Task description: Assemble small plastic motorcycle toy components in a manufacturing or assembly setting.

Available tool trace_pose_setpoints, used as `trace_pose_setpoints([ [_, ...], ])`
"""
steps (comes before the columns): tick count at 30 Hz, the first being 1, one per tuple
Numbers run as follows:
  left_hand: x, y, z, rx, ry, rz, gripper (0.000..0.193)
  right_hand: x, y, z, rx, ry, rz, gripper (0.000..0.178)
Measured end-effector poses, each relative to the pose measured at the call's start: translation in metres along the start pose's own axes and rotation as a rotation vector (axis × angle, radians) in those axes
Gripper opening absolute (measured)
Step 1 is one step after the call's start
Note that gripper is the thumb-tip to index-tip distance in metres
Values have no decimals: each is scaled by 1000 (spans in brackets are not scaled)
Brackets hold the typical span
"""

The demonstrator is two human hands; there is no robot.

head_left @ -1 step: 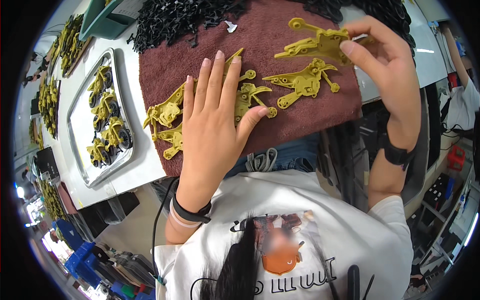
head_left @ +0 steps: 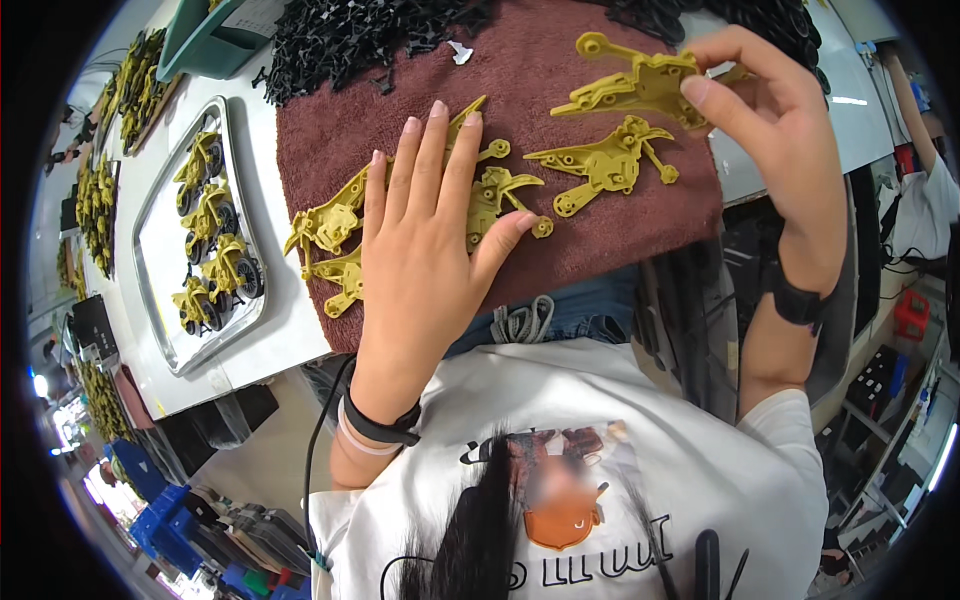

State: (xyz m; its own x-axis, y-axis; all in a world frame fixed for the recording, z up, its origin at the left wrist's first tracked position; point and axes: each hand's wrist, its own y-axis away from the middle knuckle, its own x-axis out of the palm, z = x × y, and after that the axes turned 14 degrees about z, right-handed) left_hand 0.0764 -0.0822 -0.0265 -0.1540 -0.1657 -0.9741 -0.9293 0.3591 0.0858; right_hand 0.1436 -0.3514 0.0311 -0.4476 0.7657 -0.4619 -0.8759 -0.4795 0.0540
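My left hand [head_left: 420, 220] lies flat with fingers stretched out over several yellow plastic toy motorcycle body halves. One yellow half [head_left: 332, 222] sticks out to the left of the fingers, and another [head_left: 490, 205] shows between forefinger and thumb. Parts of these are hidden under the hand. At the upper right my right hand [head_left: 770, 110] pinches a yellow motorcycle half [head_left: 630, 85] between thumb and fingers, just above the cloth. Below it a single yellow half [head_left: 605, 165] rests on the brown towel [head_left: 560, 255], its inner side with pegs facing up.
To the left, a metal tray [head_left: 165, 325] carries several yellow toy motorcycles with black wheels. Small black parts [head_left: 350, 45] are heaped at the towel's far edge, near a green bin [head_left: 205, 50]. Black wheel-like rings [head_left: 790, 30] lie at the far right.
Barely anything differs. The yellow half in my right hand has shifted very slightly; my left hand stays pressed on the parts.
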Motion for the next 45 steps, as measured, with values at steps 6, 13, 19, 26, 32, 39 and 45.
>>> trace_pose_setpoints([
  [6,-2,0,5,57,-33,18,73,-6,-29,38,-175,322,-2,14],
  [13,1,0,4,56,-40,14,73,-14,-78,76,-263,573,354,17],
  [19,0,5,12,49,6,4,78,26,-116,100,-105,966,1041,10],
  [26,-22,11,21,50,82,-40,75,31,-93,39,-413,813,686,34],
  [32,-15,22,26,-14,-14,47,71,16,-42,12,-350,665,361,60],
  [39,-84,9,48,-61,100,-516,54,67,4,-20,-154,821,251,73],
  [45,-248,42,185,-64,236,-1159,39,68,-2,-14,-205,727,269,72],
])
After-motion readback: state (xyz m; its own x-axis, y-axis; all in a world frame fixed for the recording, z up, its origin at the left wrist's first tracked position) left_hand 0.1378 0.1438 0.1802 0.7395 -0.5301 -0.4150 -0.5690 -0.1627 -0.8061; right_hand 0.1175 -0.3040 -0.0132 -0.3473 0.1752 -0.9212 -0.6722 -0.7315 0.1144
